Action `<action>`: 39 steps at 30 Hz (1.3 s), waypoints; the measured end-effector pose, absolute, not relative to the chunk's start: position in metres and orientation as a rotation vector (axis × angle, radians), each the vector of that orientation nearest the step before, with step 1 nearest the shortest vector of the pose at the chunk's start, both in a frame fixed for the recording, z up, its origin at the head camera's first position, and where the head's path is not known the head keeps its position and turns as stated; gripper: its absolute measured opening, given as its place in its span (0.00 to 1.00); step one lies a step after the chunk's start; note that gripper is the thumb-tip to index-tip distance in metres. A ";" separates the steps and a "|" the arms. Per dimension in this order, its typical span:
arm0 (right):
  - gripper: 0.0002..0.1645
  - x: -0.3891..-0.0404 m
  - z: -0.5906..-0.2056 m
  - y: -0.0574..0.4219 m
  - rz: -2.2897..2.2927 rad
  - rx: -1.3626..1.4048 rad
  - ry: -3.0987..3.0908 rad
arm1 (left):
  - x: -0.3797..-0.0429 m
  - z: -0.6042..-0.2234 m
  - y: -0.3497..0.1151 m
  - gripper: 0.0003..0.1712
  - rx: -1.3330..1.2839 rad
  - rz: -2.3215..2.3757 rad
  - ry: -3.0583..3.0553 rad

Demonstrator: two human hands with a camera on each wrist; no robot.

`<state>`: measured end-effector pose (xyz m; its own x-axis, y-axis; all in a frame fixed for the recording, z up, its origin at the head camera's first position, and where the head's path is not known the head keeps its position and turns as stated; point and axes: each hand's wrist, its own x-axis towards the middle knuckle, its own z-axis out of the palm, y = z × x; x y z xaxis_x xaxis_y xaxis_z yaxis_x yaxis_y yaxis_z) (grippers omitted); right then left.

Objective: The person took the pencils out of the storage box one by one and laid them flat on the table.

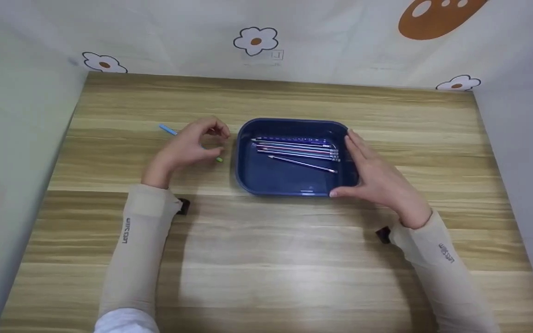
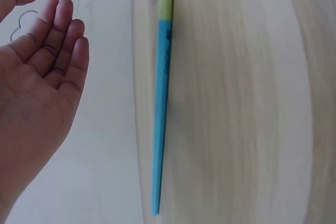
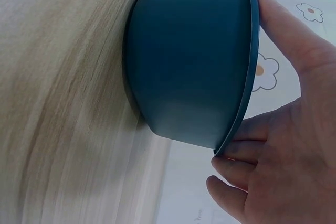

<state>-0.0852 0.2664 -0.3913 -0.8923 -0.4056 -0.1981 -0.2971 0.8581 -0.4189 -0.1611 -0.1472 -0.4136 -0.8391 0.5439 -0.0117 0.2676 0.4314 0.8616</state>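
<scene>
A dark blue rectangular tub (image 1: 285, 185) stands on the wooden table with several striped pencils (image 1: 299, 150) lying inside. Around its right end is my right hand (image 1: 380, 178), fingers at the far corner and thumb at the near one. In the right wrist view the thumb and fingertips grip the rim (image 3: 254, 35) from both sides. Left of the tub my left hand (image 1: 192, 143) hovers with curved fingers, thumb and fingertips apart and nothing between them. Below it lies a slim blue pencil-like stick (image 2: 163, 93) with a lime-green end, partly hidden by that hand in the head view.
Pale sheets with flower prints (image 1: 256, 41) rise behind the table (image 1: 285, 268) and along both sides. Small black devices (image 1: 183, 206) are strapped at both wrists over beige sleeves (image 1: 139, 249).
</scene>
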 end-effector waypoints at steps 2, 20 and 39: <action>0.79 -0.085 -0.391 0.267 -0.558 -0.527 2.751 | -0.160 -0.412 -0.144 0.18 0.726 1.386 2.390; 0.78 -0.085 -0.390 0.267 -0.562 -0.518 2.747 | -0.154 -0.400 -0.121 0.19 0.851 1.444 2.309; 0.78 -0.084 -0.391 0.267 -0.549 -0.526 2.771 | -0.152 -0.398 -0.104 0.19 0.905 1.447 2.240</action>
